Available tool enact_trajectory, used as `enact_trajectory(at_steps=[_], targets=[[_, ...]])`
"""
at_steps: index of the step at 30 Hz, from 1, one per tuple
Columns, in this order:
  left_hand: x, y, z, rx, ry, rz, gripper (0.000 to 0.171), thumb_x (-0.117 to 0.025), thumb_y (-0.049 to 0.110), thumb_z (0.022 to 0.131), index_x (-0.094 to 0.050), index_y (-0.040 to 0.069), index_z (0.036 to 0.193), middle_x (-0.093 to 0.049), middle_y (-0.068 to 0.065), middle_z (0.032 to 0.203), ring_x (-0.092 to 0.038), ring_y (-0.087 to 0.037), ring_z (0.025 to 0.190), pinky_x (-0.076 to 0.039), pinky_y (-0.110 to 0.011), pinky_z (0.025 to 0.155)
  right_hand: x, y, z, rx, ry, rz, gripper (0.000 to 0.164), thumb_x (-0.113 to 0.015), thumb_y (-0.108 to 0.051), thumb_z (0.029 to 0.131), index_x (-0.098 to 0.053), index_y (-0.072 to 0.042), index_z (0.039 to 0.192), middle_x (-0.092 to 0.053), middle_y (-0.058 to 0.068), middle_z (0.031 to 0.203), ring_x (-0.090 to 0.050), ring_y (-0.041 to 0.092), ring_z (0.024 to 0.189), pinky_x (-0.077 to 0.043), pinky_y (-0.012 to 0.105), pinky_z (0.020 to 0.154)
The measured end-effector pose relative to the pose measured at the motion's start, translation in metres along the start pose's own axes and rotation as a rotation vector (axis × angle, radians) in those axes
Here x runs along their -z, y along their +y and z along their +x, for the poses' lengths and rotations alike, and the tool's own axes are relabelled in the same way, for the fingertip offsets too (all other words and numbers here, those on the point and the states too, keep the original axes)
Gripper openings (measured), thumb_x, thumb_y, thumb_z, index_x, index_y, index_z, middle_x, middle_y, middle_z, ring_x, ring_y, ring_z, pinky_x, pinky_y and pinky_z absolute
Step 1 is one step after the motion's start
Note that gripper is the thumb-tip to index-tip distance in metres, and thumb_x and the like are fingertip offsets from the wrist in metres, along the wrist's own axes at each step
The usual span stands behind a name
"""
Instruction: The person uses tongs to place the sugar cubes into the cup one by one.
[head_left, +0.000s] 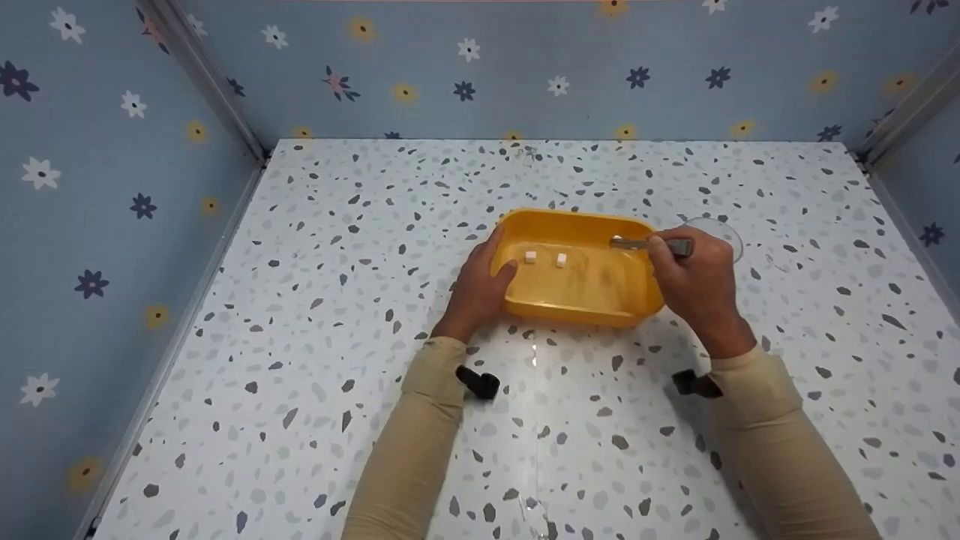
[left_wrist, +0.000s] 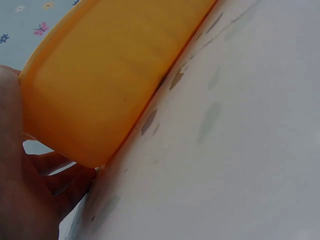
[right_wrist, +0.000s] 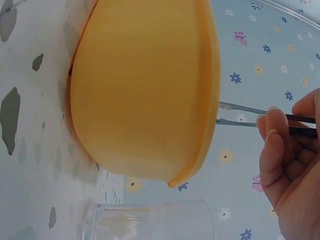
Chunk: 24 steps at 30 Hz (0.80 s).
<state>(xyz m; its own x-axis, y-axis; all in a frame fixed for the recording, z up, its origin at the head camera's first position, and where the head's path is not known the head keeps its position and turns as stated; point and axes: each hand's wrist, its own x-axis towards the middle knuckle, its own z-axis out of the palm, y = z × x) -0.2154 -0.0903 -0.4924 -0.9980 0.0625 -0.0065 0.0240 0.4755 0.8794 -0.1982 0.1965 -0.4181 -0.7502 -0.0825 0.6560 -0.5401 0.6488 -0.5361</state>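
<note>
Tweezers (head_left: pixel 636 244) are held in the right hand (head_left: pixel 701 281), pinched between thumb and fingers, above the right end of a yellow plastic basin (head_left: pixel 577 315). Their long axis is laid roughly side to side in the head view, with the tips pointed toward the person's left and the dark handle end kept to the right. In the right wrist view their two slim arms are seen slightly apart, and the tips are hidden behind the basin's wall. A small white piece (head_left: pixel 616 238) is seen at the tips (whether it is pinched there cannot be told).

The basin is set on the table with its mouth facing up; its long axis is aligned nearly with the back wall, the right end placed a little nearer the person. Its left end is gripped by the left hand (head_left: pixel 480 285), the thumb laid over the rim and the fingers spread along the outside. Two white cubes (head_left: pixel 561 260) are seen on the basin floor, apart from each other, left of the tweezers. A clear cup (right_wrist: pixel 165 220) is placed just beside the basin's right end, partly covered by the right hand in the head view.

The tabletop (head_left: pixel 337 315) is patterned with grey chips on white. It is bordered by blue walls (head_left: pixel 517 60) printed with flowers, and the corners are edged with metal strips (head_left: pixel 217 82).
</note>
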Motion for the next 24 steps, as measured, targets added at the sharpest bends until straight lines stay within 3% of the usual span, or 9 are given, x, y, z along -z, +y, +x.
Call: enact_trajectory(at_steps=[5,13,20,24], targets=[[0.0,0.0,0.0,-0.011,0.002,-0.002,0.065,-0.049,0.036,0.101,-0.024,0.032,0.161,-0.039,-0.003,0.156,-0.043,-0.018,0.134,-0.033,-0.038,0.114,0.003,0.0,0.0,0.011,0.039,0.0,0.02,-0.062,-0.007,0.094,-0.073,0.009,0.087,-0.068,0.011,0.07,-0.056,0.015,0.055,-0.045,0.008,0.06],[-0.001,-0.001,0.001,-0.006,0.004,0.015,0.065,-0.049,0.038,0.101,-0.024,0.033,0.16,-0.038,-0.003,0.156,-0.042,-0.019,0.136,-0.032,-0.039,0.114,0.006,-0.003,0.0,-0.04,0.08,-0.017,0.024,-0.06,-0.011,0.095,-0.073,0.007,0.086,-0.067,0.012,0.07,-0.057,0.016,0.056,-0.045,0.007,0.063],[0.0,-0.001,0.001,-0.021,0.01,0.027,0.065,-0.048,0.036,0.1,-0.025,0.031,0.161,-0.043,-0.004,0.152,-0.047,-0.019,0.127,-0.036,-0.039,0.11,0.01,0.001,0.003,0.05,0.102,-0.03,0.022,-0.059,-0.006,0.094,-0.072,0.009,0.083,-0.067,0.013,0.069,-0.054,0.016,0.055,-0.044,0.008,0.062],[0.0,-0.001,0.001,-0.02,0.017,0.034,0.065,-0.048,0.036,0.1,-0.025,0.031,0.161,-0.043,-0.005,0.151,-0.048,-0.018,0.124,-0.038,-0.039,0.109,0.01,0.0,0.004,0.048,0.108,-0.026,0.023,-0.058,-0.006,0.094,-0.072,0.008,0.083,-0.067,0.013,0.07,-0.055,0.017,0.057,-0.044,0.008,0.064]])
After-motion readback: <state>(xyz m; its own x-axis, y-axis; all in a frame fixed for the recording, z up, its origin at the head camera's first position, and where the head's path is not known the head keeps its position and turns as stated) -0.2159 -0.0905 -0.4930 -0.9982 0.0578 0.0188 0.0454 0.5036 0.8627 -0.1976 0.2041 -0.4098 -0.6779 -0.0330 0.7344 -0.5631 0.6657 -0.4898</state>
